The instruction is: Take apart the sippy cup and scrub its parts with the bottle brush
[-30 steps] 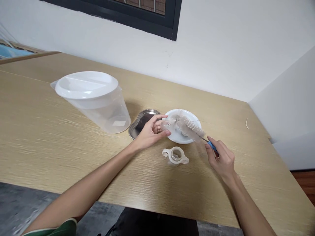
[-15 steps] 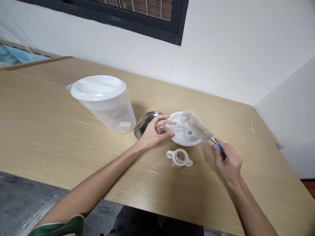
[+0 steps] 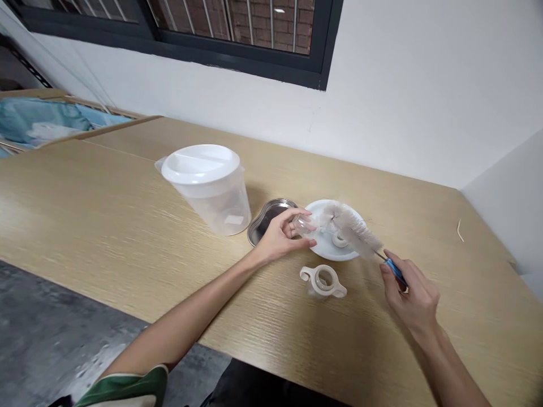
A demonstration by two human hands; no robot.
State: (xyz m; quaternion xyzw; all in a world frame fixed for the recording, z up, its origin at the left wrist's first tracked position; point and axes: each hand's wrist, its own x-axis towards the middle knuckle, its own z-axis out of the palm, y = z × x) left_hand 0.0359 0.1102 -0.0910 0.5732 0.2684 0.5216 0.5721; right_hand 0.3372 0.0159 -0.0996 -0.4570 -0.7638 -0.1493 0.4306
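Note:
My left hand (image 3: 285,234) holds a small clear dome-shaped piece (image 3: 302,225) between its fingers and thumb, over the left edge of a white bowl (image 3: 324,250). A white ring (image 3: 340,241) lies in the bowl. My right hand (image 3: 411,291) is closed round the blue handle (image 3: 396,271) of a brush, whose pale bristles (image 3: 354,229) point left above the bowl. Nearer to me, a clear container with a white two-handled collar (image 3: 323,280) stands on the table. Part of a steel kidney-shaped tray (image 3: 265,219) shows behind my left hand.
A translucent pitcher with a white lid (image 3: 201,164) stands on the wooden table (image 3: 139,226) at the left. A thin pale strip (image 3: 460,230) lies at the right. Behind the table are a white wall and a dark-framed window (image 3: 254,62).
The view has shifted, so the tabletop things appear further right. Both hands keep their holds, and the clear piece in my left hand appears turned differently.

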